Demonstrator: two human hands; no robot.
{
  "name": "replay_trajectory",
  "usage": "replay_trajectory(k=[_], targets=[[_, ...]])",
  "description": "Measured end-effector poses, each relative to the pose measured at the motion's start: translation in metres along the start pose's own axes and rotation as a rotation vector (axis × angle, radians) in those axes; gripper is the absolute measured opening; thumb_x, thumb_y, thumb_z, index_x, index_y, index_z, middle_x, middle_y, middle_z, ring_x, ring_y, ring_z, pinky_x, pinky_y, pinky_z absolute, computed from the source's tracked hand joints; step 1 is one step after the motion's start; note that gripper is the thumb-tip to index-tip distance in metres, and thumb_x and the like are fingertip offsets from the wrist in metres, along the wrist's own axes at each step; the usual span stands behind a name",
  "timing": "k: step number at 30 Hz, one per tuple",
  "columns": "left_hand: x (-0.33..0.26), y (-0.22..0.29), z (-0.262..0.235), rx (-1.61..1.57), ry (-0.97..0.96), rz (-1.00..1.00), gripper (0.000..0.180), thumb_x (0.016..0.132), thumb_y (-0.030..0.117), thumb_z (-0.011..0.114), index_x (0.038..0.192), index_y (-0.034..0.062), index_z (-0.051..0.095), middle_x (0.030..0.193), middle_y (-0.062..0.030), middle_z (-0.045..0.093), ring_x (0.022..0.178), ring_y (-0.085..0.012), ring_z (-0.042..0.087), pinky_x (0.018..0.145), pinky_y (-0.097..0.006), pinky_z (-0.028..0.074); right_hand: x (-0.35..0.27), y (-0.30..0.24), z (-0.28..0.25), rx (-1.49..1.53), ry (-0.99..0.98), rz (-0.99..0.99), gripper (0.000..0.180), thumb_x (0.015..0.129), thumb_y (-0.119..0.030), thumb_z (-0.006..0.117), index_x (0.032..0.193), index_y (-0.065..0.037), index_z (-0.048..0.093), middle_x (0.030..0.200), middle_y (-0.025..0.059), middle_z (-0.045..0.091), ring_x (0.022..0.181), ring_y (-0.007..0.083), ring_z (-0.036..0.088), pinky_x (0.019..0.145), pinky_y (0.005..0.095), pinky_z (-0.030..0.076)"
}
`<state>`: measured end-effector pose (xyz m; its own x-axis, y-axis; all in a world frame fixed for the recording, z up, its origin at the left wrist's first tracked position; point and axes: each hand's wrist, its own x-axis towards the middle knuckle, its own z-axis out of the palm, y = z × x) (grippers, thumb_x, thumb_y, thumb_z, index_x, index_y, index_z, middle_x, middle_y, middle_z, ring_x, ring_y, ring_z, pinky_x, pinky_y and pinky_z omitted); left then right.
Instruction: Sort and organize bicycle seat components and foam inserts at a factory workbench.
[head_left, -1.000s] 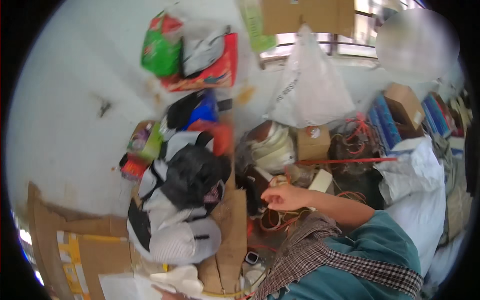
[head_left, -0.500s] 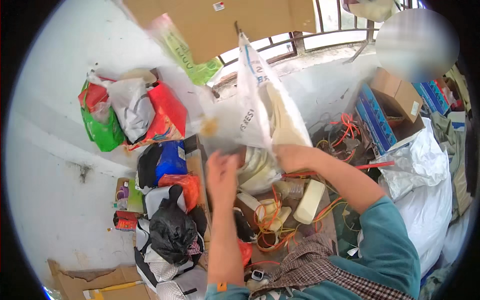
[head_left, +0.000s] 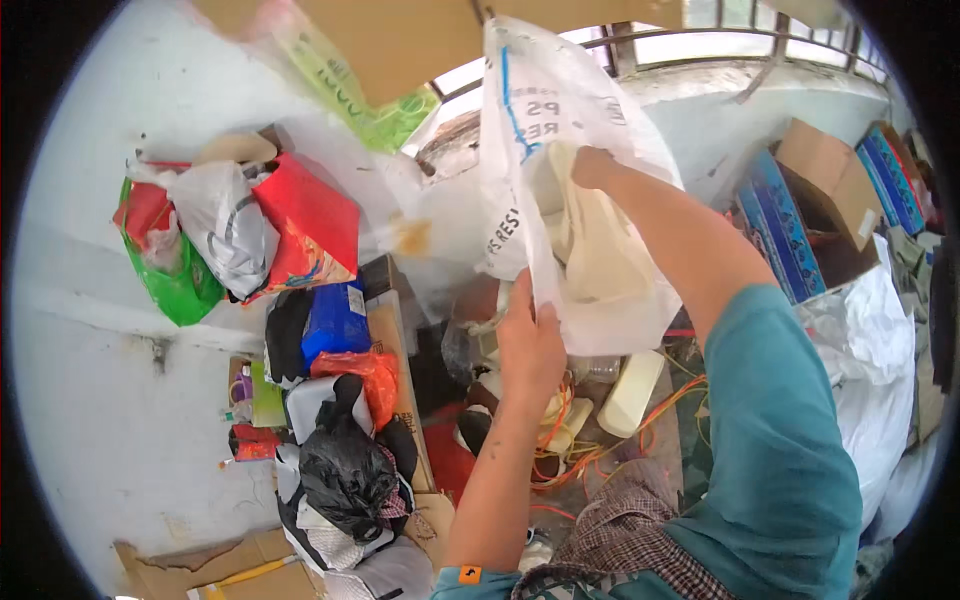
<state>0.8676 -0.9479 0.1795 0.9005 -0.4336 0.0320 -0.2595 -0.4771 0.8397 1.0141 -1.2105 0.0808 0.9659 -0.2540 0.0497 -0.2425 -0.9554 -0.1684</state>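
Observation:
A tall white woven sack (head_left: 640, 120) with printing and a blue stripe hangs from a hook in front of me, its mouth gaping. Inside it show smooth cream-coloured pieces (head_left: 605, 255), whose kind I cannot make out. My right hand (head_left: 592, 168) reaches into the mouth, its fingers closed at the top edge of a cream-coloured piece. Lower down, my left hand (head_left: 530, 345) pinches the near left edge of the sack and holds it. Below the sack, a cream oblong plastic container (head_left: 632, 395) lies on the floor among orange and yellow cords (head_left: 670, 408).
Shopping bags (head_left: 225, 225) hang on the left wall. Beneath them are a blue package (head_left: 335, 320), an orange-red bag (head_left: 360, 378) and a black plastic bag (head_left: 345, 470). At the right stand blue-sided cartons (head_left: 785, 235) above white sheeting (head_left: 865, 350). A barred window (head_left: 700, 40) runs behind.
My right hand has risen from the sack's lower edge into its mouth. My left hand has moved right onto the sack's edge. The sack is spread wider and looks nearer.

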Motion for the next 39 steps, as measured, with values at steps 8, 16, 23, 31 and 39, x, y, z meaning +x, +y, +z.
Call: replay_trajectory(k=[8, 16, 23, 31, 39], targets=[[-0.003, -0.010, -0.010, -0.202, -0.028, 0.015, 0.041, 0.087, 0.003, 0.044, 0.127, 0.0007, 0.042, 0.103, -0.0225, 0.060, 0.088, -0.0332, 0.060, 0.080, -0.037, 0.046, 0.008, 0.115, 0.153, -0.669, -0.549, -0.323, 0.021, 0.073, -0.013, 0.057, 0.087, -0.006, 0.070, 0.081, 0.0149, 0.066, 0.080, 0.0321, 0.065, 0.073, 0.0400, 0.050], [-0.002, -0.021, -0.013, -0.238, -0.026, 0.025, 0.039, 0.087, 0.004, 0.045, 0.125, 0.0000, 0.044, 0.099, -0.0232, 0.059, 0.086, -0.0324, 0.061, 0.078, -0.036, 0.046, -0.011, 0.047, 0.122, 0.301, 0.240, 0.432, 0.037, 0.066, -0.018, 0.067, 0.099, -0.003, 0.062, 0.124, 0.0179, 0.047, 0.112, 0.0307, 0.049, 0.088, 0.0363, 0.044], [-0.006, -0.040, -0.017, -0.273, 0.026, 0.050, 0.038, 0.088, 0.007, 0.047, 0.125, -0.0009, 0.044, 0.100, -0.0226, 0.060, 0.088, -0.0257, 0.061, 0.079, -0.033, 0.046, 0.026, 0.025, 0.116, 0.872, -0.001, 0.527, 0.097, 0.059, -0.020, 0.075, 0.139, 0.000, 0.023, 0.138, 0.0194, 0.034, 0.128, 0.0315, 0.035, 0.103, 0.0339, 0.034], [0.007, -0.048, -0.009, -0.359, 0.002, 0.046, 0.036, 0.090, 0.010, 0.046, 0.125, 0.0002, 0.047, 0.098, -0.0142, 0.062, 0.082, -0.0162, 0.058, 0.076, -0.028, 0.046, 0.039, 0.039, 0.128, 0.918, -0.266, 0.346, 0.083, 0.058, -0.015, 0.072, 0.132, -0.001, 0.038, 0.128, 0.0191, 0.047, 0.120, 0.0325, 0.045, 0.097, 0.0345, 0.039], [0.002, -0.046, -0.025, -0.422, 0.006, -0.018, 0.038, 0.087, 0.005, 0.048, 0.125, -0.0009, 0.047, 0.099, -0.0133, 0.062, 0.084, -0.0152, 0.057, 0.077, -0.028, 0.046, -0.029, -0.050, 0.011, 0.485, 0.268, 0.283, 0.064, 0.064, -0.016, 0.073, 0.121, -0.004, 0.047, 0.112, 0.0158, 0.054, 0.107, 0.0343, 0.048, 0.092, 0.0414, 0.041]])
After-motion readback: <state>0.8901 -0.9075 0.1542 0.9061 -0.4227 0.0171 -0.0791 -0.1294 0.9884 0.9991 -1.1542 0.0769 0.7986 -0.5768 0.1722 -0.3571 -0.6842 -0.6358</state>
